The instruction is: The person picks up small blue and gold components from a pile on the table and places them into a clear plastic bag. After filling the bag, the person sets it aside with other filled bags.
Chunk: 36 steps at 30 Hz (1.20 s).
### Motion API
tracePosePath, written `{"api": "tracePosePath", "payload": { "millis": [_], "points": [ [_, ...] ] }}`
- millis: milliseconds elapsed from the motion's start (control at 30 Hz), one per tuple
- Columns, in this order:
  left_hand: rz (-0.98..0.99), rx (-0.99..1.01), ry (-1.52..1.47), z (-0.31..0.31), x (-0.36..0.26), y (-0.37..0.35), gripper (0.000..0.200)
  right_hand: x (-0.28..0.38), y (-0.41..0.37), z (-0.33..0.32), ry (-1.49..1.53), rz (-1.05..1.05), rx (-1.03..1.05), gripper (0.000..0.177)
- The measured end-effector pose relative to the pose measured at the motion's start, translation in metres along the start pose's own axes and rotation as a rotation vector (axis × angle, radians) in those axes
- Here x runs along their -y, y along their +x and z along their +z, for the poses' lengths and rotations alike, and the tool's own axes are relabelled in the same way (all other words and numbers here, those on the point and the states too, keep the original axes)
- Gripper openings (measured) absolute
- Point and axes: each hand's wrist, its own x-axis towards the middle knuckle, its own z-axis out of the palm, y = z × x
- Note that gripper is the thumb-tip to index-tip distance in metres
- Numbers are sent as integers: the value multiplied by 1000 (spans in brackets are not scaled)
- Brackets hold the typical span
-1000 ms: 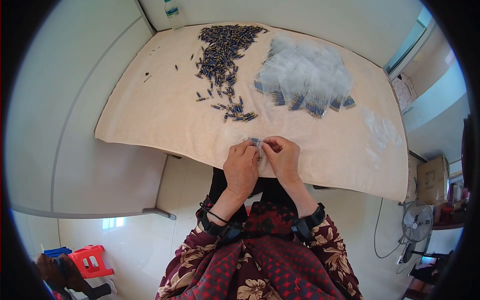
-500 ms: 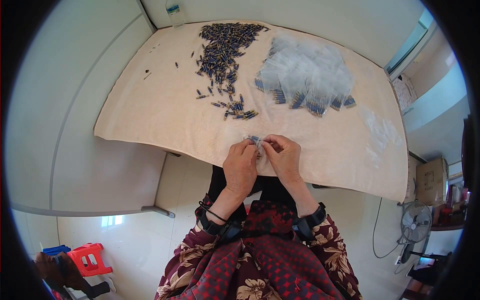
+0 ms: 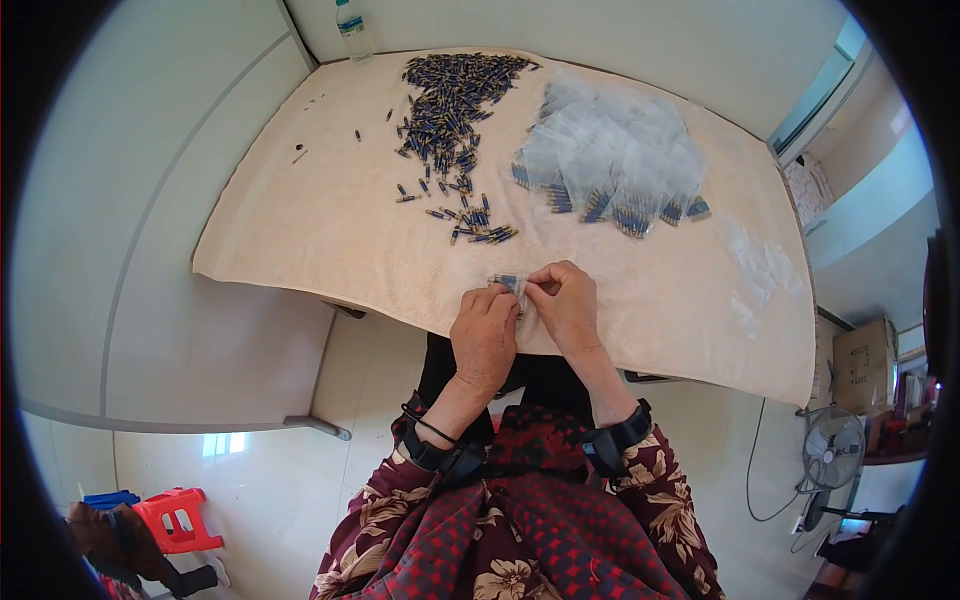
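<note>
Close to the table's front edge, both hands hold one small clear plastic bag [image 3: 508, 282] with several dark blue, brass-ended cylinders inside. My left hand [image 3: 484, 338] is closed on the bag's left and lower part, its fingers partly covering it. With thumb and fingertips together, my right hand [image 3: 566, 312] pinches the bag's right edge. Just beyond the hands lie loose blue cylinders [image 3: 490, 235], trailing back to a large heap of the same pieces [image 3: 450, 105]. The exact kind of these small parts is too small to tell.
A pile of filled clear bags [image 3: 615, 150] covers the back right of the cloth-covered table [image 3: 300, 225]. Flat, thin plastic bags [image 3: 755, 270] lie at the right. A water bottle [image 3: 354, 32] stands at the back left; a fan [image 3: 834, 447] is on the right.
The bag has turned slightly between my hands, and more of its blue contents shows. My left fingers have shifted a little lower; my right hand keeps its pinch.
</note>
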Motion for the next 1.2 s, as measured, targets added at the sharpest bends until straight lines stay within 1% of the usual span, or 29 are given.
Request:
{"api": "tracePosePath", "payload": {
  "millis": [100, 200, 367, 467, 500, 600, 633, 733, 900, 1000, 1033, 1133, 1200],
  "points": [
    [7, -3, -32, 0, 3, -1, 12, 5, 1, -3, -74, 24, 58, 9],
    [27, -29, -114, -1, 7, -3, 14, 9, -3, -1, -93, -21, 18, 11],
    [40, -22, -181, -6, 11, -4, 15, 6, -1, -1, -110, -48, 8, 11],
    [-6, -55, -235, -12, 10, -3, 17, 4, 2, -4, 7, 38, 55, 11],
    [-10, -55, -236, -15, 9, -1, 17, 5, 2, -5, 5, 39, 58, 11],
    [27, 28, -54, -23, 11, 13, 20, 10, 5, -8, 65, 95, 86, 11],
    [26, 26, -53, -22, 12, 13, 20, 10, 5, -8, 65, 94, 88, 11],
    [-4, 157, 3, -17, 17, 12, 24, 8, 6, -7, 59, 80, 82, 11],
    [-7, 152, -15, -13, 21, 9, 26, 7, 9, -3, -25, 47, 82, 11],
    [18, 87, -6, -12, 22, 9, 25, 11, 10, -5, -101, 66, 104, 12],
    [18, 88, -6, -12, 22, 9, 25, 10, 10, -4, -101, 67, 104, 12],
    [67, 98, 11, -12, 23, 11, 23, 8, 9, 0, -183, -32, 66, 15],
    [62, 122, 14, -13, 24, 11, 24, 13, 8, 0, -197, -2, 84, 15]
  ]
}}
